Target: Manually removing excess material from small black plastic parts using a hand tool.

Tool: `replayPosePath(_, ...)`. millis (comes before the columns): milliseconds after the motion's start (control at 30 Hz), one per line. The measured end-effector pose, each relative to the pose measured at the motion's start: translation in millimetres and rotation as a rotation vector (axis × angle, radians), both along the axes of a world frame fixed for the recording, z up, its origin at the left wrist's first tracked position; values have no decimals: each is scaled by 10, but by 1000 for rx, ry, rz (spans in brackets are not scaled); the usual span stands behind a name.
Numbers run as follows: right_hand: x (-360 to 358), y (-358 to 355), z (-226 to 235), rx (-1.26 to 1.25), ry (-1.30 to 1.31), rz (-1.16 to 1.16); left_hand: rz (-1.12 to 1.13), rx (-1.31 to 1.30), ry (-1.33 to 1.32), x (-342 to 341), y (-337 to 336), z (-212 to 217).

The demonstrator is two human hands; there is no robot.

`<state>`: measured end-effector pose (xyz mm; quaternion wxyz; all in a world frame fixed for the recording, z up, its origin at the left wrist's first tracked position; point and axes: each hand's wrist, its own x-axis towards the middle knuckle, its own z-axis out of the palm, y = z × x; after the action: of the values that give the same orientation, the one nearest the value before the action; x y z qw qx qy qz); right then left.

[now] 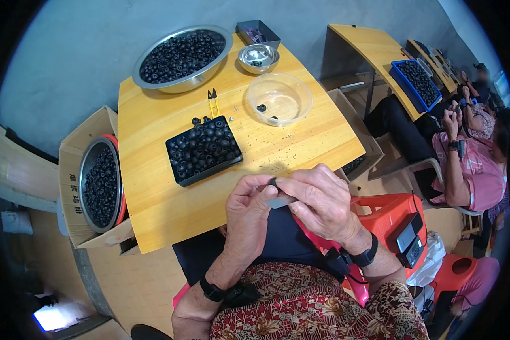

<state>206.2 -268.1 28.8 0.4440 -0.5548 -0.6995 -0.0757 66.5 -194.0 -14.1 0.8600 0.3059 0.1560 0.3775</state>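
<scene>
Over the near edge of the wooden table, my two hands meet at the fingertips. My left hand (pixel 248 212) is closed, pinching a small black round part (pixel 273 182) between thumb and forefinger. Close against it, my right hand (pixel 321 202) is closed on a flat grey blade-like piece (pixel 281 202); its far end is hidden by my fingers. A black tray (pixel 208 174) heaped with small black round parts (pixel 205 144) stands beyond my left hand. Behind that tray lies a pair of yellow-handled thread snips (pixel 213 103), points away from me.
The wooden table (pixel 147 204) also bears a large metal basin (pixel 226 42), a clear plastic tub (pixel 306 96), a small metal bowl (pixel 275 62) and a dark box (pixel 272 37). Left is a cardboard box (pixel 71 170); right, a red stool (pixel 394 221) and a seated person (pixel 470 175).
</scene>
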Motion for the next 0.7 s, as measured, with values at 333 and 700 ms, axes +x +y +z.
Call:
replayPosePath(333, 45, 23, -31, -139, 241, 9, -70, -113, -23, -38, 49, -56)
replayPosePath(700, 124, -52, -122, -427, 732, 50, -225, -200, 39, -48, 135, -125)
